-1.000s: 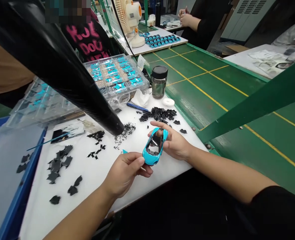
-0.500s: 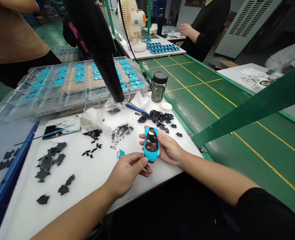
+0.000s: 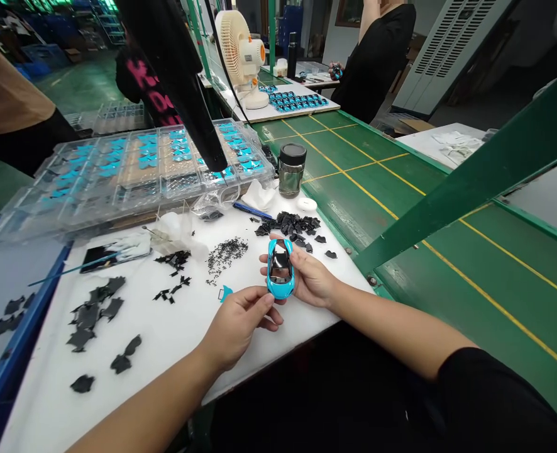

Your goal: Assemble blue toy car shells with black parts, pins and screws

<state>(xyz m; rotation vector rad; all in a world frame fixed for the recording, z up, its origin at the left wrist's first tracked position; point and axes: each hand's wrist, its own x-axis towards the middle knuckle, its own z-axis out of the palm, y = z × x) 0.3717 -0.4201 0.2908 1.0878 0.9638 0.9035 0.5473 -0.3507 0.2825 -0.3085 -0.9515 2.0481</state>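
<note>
A blue toy car body (image 3: 281, 286) with a dark top and window openings is held above the front of the white table. My right hand (image 3: 312, 277) is closed round its right side, thumb along the edge and fingertips showing at the left. With thumb and fingers my left hand (image 3: 243, 321) pinches the car's near left corner. Just left of the car lies a small blue part (image 3: 225, 292). Beyond it are a scatter of tiny black pieces (image 3: 226, 255) and a heap of black plastic parts (image 3: 290, 225).
A black powered screwdriver (image 3: 207, 141) hangs over the table. Behind stands a clear compartment tray (image 3: 90, 217) of blue parts, with a lidded jar (image 3: 292, 170) to its right. A green slanting post (image 3: 424, 214) crosses the right. Co-workers stand farther back.
The view has shifted slightly, and the car is tilted a little differently between my hands. A co-worker at the back has raised an arm.
</note>
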